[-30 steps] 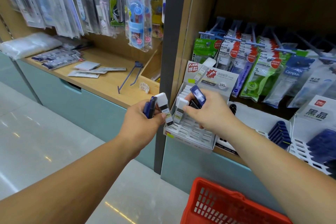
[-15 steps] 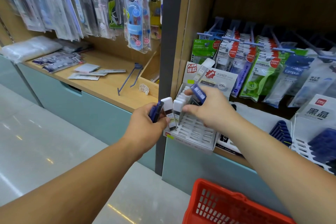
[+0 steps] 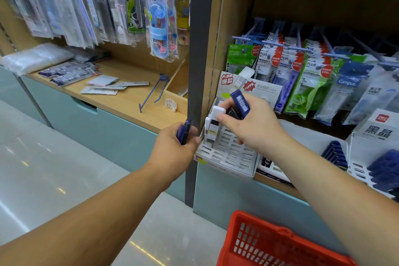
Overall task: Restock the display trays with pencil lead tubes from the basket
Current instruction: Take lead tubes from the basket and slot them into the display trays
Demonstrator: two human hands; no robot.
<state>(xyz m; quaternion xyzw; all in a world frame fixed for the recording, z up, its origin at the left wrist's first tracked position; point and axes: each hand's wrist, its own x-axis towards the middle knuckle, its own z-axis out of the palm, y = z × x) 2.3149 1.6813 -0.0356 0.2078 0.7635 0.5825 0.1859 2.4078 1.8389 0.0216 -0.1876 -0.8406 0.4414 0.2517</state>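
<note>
Reaching into a white slotted display tray (image 3: 226, 155) at the centre of the frame, a person's right hand (image 3: 254, 127) curls its fingers round a dark-blue lead tube (image 3: 240, 103). The tube juts up above the knuckles, its barcode label facing the camera. The same hand's thumb and forefinger tips touch a white-capped tube (image 3: 212, 131), which stands upright at the tray's left side. Most of the slots nearer the camera are unfilled.

Just left of the tray, in front of a grey upright post (image 3: 195, 71), the left hand (image 3: 172, 149) clasps a bundle of dark-blue tubes (image 3: 184, 134); their number cannot be told.

A red basket (image 3: 269, 244) sits at the bottom edge, right of centre, below the right forearm, and its contents are out of view. At the right edge a second tray (image 3: 356, 168) carries rows of dark-blue tubes.

Hanging packs of correction tape (image 3: 302, 67) fill the pegs behind the trays at the upper right. On the wooden shelf (image 3: 129, 103) at centre left lie flat packets and a loose blue hook (image 3: 153, 93), with bagged stationery hanging above them.
</note>
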